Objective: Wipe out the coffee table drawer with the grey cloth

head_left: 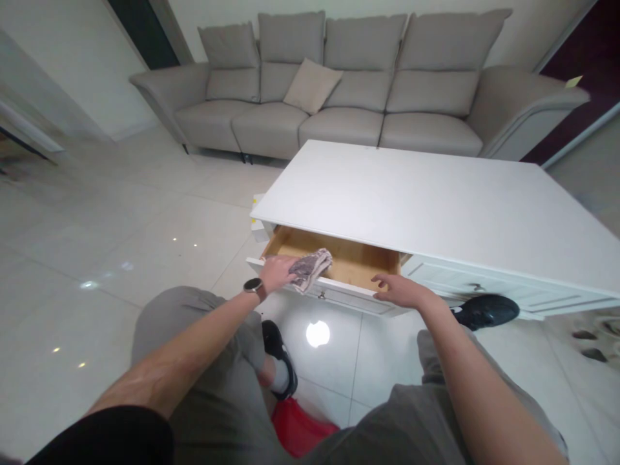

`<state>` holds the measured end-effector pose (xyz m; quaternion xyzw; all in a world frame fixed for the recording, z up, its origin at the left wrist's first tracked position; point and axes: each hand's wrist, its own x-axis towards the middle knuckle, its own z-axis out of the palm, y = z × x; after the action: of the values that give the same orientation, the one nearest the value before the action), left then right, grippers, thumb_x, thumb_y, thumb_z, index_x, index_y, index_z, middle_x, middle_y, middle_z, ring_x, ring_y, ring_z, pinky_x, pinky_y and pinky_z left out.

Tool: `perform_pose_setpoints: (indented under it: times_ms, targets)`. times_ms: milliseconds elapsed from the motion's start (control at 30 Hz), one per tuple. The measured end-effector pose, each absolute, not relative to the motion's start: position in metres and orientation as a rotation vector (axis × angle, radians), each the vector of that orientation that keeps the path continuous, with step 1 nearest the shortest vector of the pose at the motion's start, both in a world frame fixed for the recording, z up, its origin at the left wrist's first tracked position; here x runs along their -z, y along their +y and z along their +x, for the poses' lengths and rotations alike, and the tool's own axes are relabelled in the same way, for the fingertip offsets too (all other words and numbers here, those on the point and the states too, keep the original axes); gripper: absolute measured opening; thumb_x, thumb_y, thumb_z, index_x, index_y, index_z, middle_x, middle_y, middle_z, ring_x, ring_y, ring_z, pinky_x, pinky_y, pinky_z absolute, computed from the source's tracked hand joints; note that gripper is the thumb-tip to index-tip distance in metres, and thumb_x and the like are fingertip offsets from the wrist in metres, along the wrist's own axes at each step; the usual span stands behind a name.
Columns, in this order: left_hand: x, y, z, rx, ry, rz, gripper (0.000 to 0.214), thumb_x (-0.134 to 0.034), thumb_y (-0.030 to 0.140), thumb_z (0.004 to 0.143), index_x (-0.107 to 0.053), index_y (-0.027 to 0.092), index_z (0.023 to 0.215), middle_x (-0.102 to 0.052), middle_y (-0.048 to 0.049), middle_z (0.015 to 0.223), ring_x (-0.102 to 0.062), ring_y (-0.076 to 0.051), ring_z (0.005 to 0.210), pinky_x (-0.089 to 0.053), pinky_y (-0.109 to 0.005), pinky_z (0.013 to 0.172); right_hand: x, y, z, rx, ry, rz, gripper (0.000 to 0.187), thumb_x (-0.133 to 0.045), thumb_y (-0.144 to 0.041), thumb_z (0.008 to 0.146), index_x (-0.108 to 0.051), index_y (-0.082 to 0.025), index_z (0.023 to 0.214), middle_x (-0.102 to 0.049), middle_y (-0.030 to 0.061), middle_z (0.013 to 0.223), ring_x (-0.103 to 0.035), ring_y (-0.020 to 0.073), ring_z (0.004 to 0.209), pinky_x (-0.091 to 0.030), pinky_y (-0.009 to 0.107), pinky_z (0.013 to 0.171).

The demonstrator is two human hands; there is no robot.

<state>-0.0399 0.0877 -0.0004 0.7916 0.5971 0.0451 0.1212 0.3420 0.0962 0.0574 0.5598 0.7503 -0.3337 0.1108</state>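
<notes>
A folded grey-purple and whitish cloth [312, 268] is in my left hand [278, 272], whose fingers close on its near end. The cloth lies over the front edge of a pulled-out drawer [351, 255] with a bare wooden inside. A dark-faced watch sits on my left wrist. My right hand [400, 290] is at the right end of the drawer front [349, 298], thumb and fingers apart with the panel's edge between them. Whether it touches the panel I cannot tell.
The drawer belongs to a white coffee table [407, 194], with a closed drawer [465, 281] to the right. A grey sofa [339, 123] stands behind. Something red [300, 426] is on the tiled floor between my legs. A small white box [260, 229] stands left of the table.
</notes>
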Motion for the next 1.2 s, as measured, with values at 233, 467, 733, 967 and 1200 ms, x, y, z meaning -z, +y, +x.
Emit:
perform_pose_setpoints:
  times_ms: [233, 467, 733, 967, 1200]
  targets:
    - [0.001, 0.086, -0.095, -0.145, 2.174, 2.185, 0.041, -0.046, 0.037, 0.090, -0.072, 0.021, 0.117, -0.077, -0.0111, 0.112, -0.067, -0.030, 0.106, -0.047, -0.038, 0.091, -0.057, 0.083, 0.344, 0.961, 2.242, 1.593, 0.053, -0.070, -0.028, 0.085, -0.063, -0.017, 0.137, -0.072, 0.0134, 0.126, -0.070, 0.0239, 0.107, -0.050, 0.030, 0.091]
    - [0.008, 0.072, -0.035, -0.439, 1.857, 2.446, 0.047, -0.065, 0.036, 0.076, -0.071, 0.018, 0.119, -0.076, -0.0114, 0.111, -0.066, -0.032, 0.107, -0.046, -0.043, 0.098, -0.031, 0.091, 0.359, 0.708, 2.143, 1.630, 0.049, -0.069, -0.017, 0.080, -0.069, -0.022, 0.129, -0.073, 0.0118, 0.123, -0.069, 0.0255, 0.107, -0.048, 0.032, 0.089]
    - [0.004, 0.050, 0.082, -0.493, 1.467, 2.587, 0.088, -0.079, 0.056, 0.068, -0.053, 0.018, 0.142, -0.063, -0.0128, 0.139, -0.055, -0.030, 0.124, -0.035, -0.046, 0.112, -0.017, 0.100, 0.357, 0.720, 2.114, 1.622, 0.035, -0.075, -0.023, 0.078, -0.079, -0.023, 0.113, -0.077, 0.0104, 0.107, -0.071, 0.0242, 0.099, -0.049, 0.030, 0.084]
    - [0.013, 0.048, 0.164, -0.460, 1.479, 2.675, 0.057, -0.068, 0.029, 0.083, -0.054, 0.016, 0.136, -0.068, -0.0115, 0.122, -0.059, -0.027, 0.111, -0.041, -0.044, 0.102, -0.014, 0.102, 0.369, 0.644, 2.110, 1.676, 0.035, -0.071, -0.016, 0.079, -0.077, -0.015, 0.114, -0.076, 0.0178, 0.114, -0.071, 0.0265, 0.106, -0.050, 0.030, 0.086]
    - [0.020, 0.055, 0.146, -0.562, 1.261, 2.676, 0.037, -0.062, 0.022, 0.086, -0.063, 0.022, 0.123, -0.072, -0.0062, 0.117, -0.061, -0.024, 0.111, -0.044, -0.041, 0.096, -0.012, 0.102, 0.377, 0.734, 2.109, 1.677, 0.039, -0.079, -0.022, 0.075, -0.077, -0.017, 0.113, -0.077, 0.0163, 0.112, -0.071, 0.0279, 0.106, -0.052, 0.032, 0.087]
